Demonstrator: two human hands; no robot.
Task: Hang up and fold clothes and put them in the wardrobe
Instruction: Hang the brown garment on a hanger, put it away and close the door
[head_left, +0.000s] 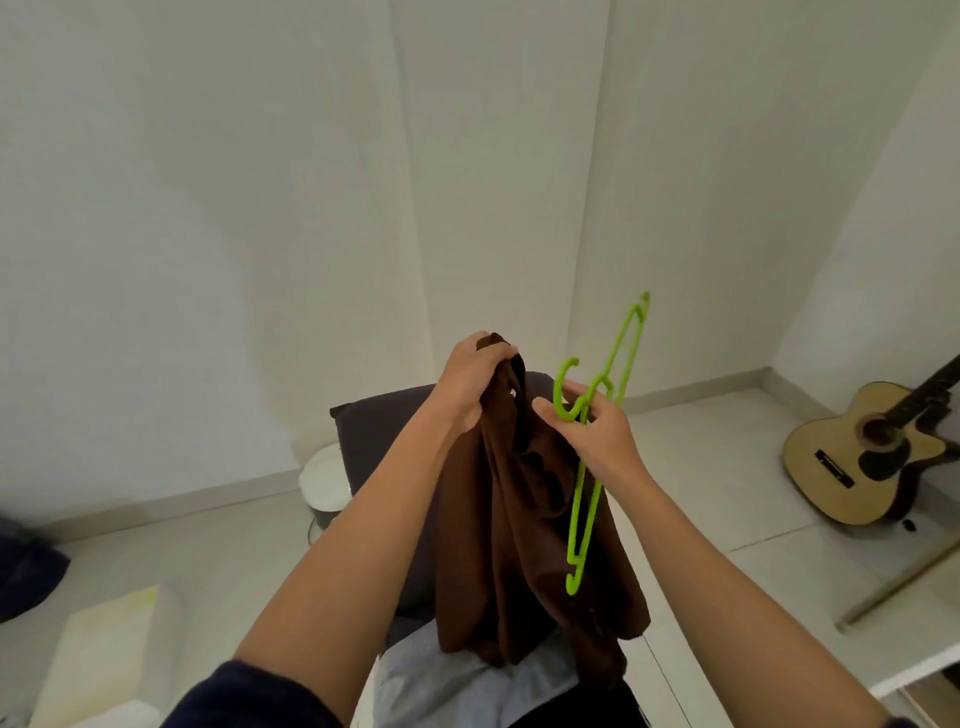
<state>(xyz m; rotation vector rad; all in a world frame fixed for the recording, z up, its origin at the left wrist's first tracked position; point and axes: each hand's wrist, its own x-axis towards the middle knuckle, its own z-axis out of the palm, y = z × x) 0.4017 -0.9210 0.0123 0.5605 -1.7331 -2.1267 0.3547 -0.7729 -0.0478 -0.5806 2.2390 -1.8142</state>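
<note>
A dark brown garment (519, 545) hangs in front of me, bunched at its top. My left hand (470, 384) grips that top edge and holds the cloth up. Just to the right, my right hand (592, 431) holds a bright green plastic hanger (584, 519) near its hook. The hanger is tilted steeply, one arm pointing up and right, the other down in front of the garment. Its hook curls next to the garment's top. The garment's lower end drapes over pale cloth (441, 680) below.
A dark cushion (379, 431) lies behind the garment, with a white round bin (324, 488) at its left. An acoustic guitar (862, 457) leans at the right wall. A pale box (98, 660) sits at lower left, a dark bundle (26, 577) at the left edge.
</note>
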